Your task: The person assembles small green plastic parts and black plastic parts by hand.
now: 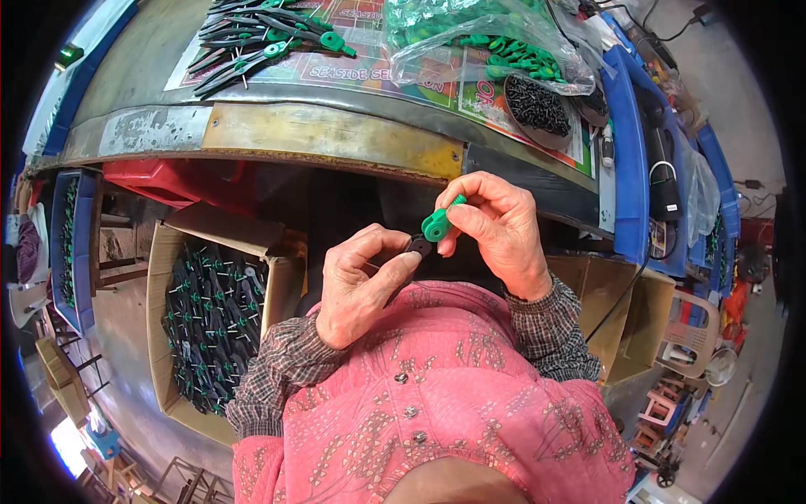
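In front of my chest, just below the table edge, my two hands come close together. My right hand (504, 235) pinches a small green plastic piece (436, 225) with a round disc end between thumb and fingers. Between thumb and forefinger of my left hand (357, 281) is a black plastic piece (420, 245) with a rounded, holed end; the rest of it is hidden by the fingers. The green disc meets or nearly meets the black end; I cannot tell whether they are joined.
On the table lie a pile of black-and-green plastic parts (239, 63), a clear bag (411, 63) of green pieces and a dish of small black parts (537, 109). A carton (157, 336) of similar parts stands lower left. Right are a blue bin (628, 168) and another carton (642, 328).
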`<act>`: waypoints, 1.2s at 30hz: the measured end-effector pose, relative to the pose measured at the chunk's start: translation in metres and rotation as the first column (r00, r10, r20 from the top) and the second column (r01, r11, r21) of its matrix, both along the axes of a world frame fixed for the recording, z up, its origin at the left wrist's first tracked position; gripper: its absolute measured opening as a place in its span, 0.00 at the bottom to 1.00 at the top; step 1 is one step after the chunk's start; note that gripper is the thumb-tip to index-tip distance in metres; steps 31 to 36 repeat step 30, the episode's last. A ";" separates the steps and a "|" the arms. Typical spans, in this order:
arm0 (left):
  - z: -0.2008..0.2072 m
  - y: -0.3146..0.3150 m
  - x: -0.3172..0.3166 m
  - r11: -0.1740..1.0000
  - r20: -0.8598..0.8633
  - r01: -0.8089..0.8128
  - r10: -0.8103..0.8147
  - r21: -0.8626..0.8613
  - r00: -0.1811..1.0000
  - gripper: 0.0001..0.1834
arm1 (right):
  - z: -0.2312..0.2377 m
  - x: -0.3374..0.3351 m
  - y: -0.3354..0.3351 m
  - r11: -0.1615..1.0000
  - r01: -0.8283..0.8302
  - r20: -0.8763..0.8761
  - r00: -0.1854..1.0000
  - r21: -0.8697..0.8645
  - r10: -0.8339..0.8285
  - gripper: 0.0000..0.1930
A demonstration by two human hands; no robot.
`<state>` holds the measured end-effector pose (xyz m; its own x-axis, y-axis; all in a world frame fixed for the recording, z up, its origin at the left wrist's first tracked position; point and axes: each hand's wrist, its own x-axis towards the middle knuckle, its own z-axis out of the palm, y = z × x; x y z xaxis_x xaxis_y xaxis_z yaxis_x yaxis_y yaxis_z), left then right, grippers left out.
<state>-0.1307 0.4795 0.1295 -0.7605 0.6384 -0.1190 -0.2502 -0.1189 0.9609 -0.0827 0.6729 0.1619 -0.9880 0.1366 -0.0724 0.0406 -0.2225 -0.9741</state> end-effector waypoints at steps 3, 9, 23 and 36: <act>0.001 0.001 0.001 1.000 -0.105 0.020 -0.021 -0.011 0.994 0.05 | -0.004 0.001 0.004 0.999 -0.035 0.022 0.999 -0.042 0.036 0.06; -0.003 0.001 0.004 0.999 -0.175 -0.008 -0.001 -0.049 0.984 0.05 | -0.017 0.004 0.006 0.985 -0.046 0.035 0.998 -0.165 0.052 0.06; -0.009 0.006 0.006 0.992 -0.428 -0.074 0.023 -0.103 0.904 0.07 | -0.027 0.007 0.010 0.975 -0.061 0.013 0.998 -0.212 0.066 0.07; -0.006 0.005 0.006 0.990 -0.478 -0.074 0.010 -0.116 0.878 0.08 | -0.030 0.008 0.014 0.991 -0.082 -0.035 0.996 -0.104 0.079 0.07</act>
